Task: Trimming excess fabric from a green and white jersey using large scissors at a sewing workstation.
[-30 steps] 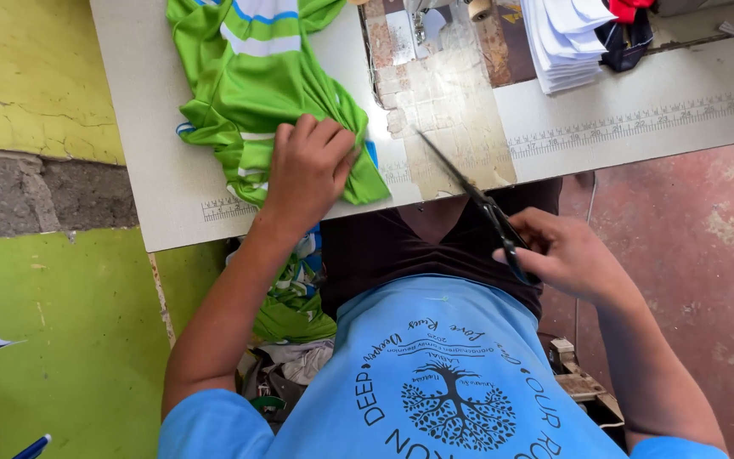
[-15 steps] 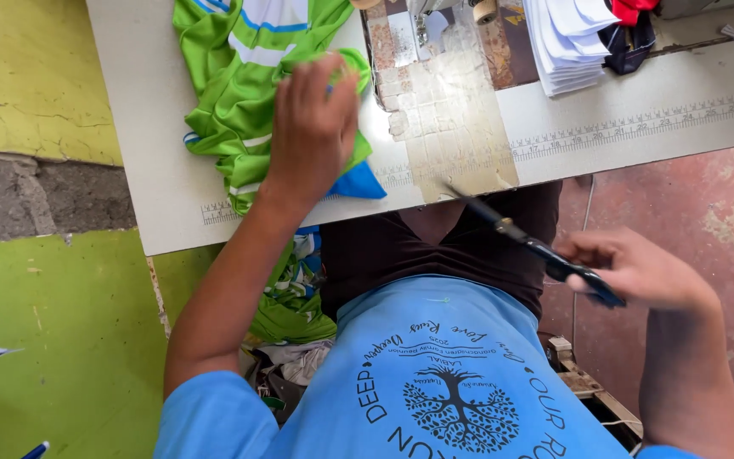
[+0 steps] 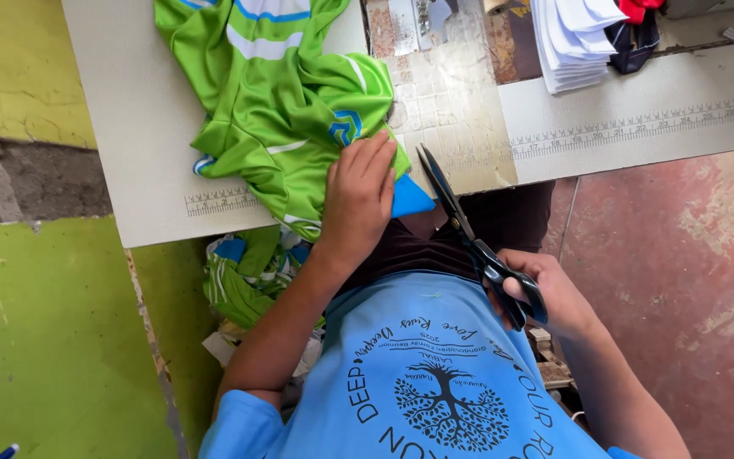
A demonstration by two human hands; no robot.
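My left hand (image 3: pixel 358 197) lies flat, palm down and fingers stretched out together, on a crumpled bright green jersey (image 3: pixel 286 106) with white and blue stripes; it presses the cloth rather than closing on it, so that grip is apart. The jersey is bunched on the near left part of the pale grey bench (image 3: pixel 142 127), its lower folds hanging just over the front edge beside a printed ruler strip (image 3: pixel 218 201). A blue patch of fabric (image 3: pixel 409 200) peeks out right beside my fingertips.

My right hand (image 3: pixel 545 293) is below the bench edge, near my stomach, its grip clamped on the black handles of a pair of scissors (image 3: pixel 469 242). The blades are together and point up and left toward the bench edge, the tip ending just beside the blue patch; I cannot tell whether it touches the cloth.

On the bench's far right sits a stack of folded white cloth (image 3: pixel 571 42), with dark and red pieces (image 3: pixel 635 30) touching its right side. Between the jersey and that stack the bench top is worn and patched (image 3: pixel 448 93). Under the bench, to my left, more green and blue garments (image 3: pixel 252 272) lie heaped in a pile; whatever holds them is hidden. The floor is green (image 3: pixel 53 340) on my left and reddish (image 3: pixel 681 280) on my right.
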